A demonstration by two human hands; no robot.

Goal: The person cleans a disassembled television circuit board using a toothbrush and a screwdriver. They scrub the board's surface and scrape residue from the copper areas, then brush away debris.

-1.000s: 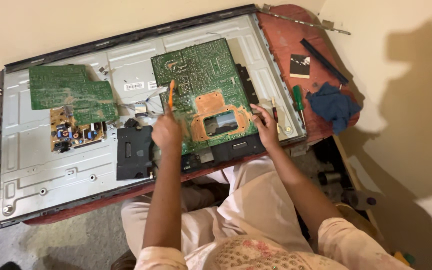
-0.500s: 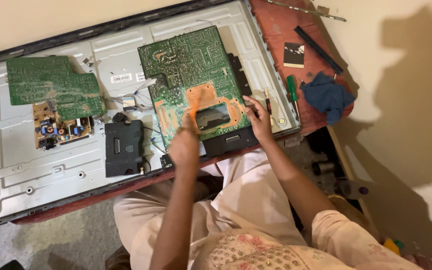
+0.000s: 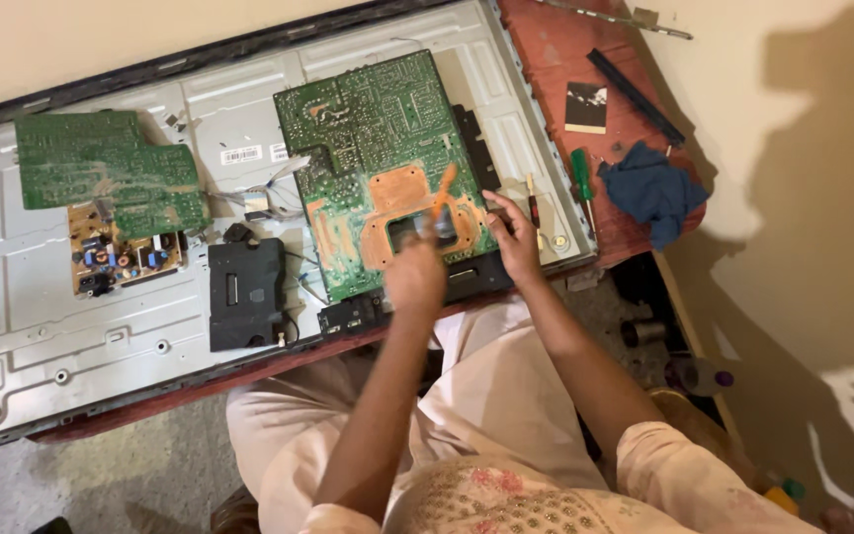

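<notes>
Around my hands I see a lot spread over the opened television back panel (image 3: pixel 101 326), which lies flat on a reddish bench (image 3: pixel 555 49). At far left sits a second green circuit board (image 3: pixel 101 168) with a tan power section below it, and a black box (image 3: pixel 244 292) lies between that board and the one I work on. To the right, on the bench, I see a green-handled screwdriver (image 3: pixel 582 183), a crumpled blue cloth (image 3: pixel 652 191), a small dark card (image 3: pixel 586 107) and a long black strip (image 3: pixel 635 96). Nothing blocks my view of the work except my own left forearm, which crosses the panel's near edge.

The large green circuit board (image 3: pixel 368 129) lies right of the panel's centre, solder side up, with orange-copper patches on its near half. My left hand (image 3: pixel 415 277) is blurred; its fingers are clenched around an orange-handled tool (image 3: pixel 443 203) over the copper area. My right hand (image 3: pixel 516 237) rests on the board's near right corner, fingers pressed against its edge, though I cannot tell whether they grip it.
</notes>
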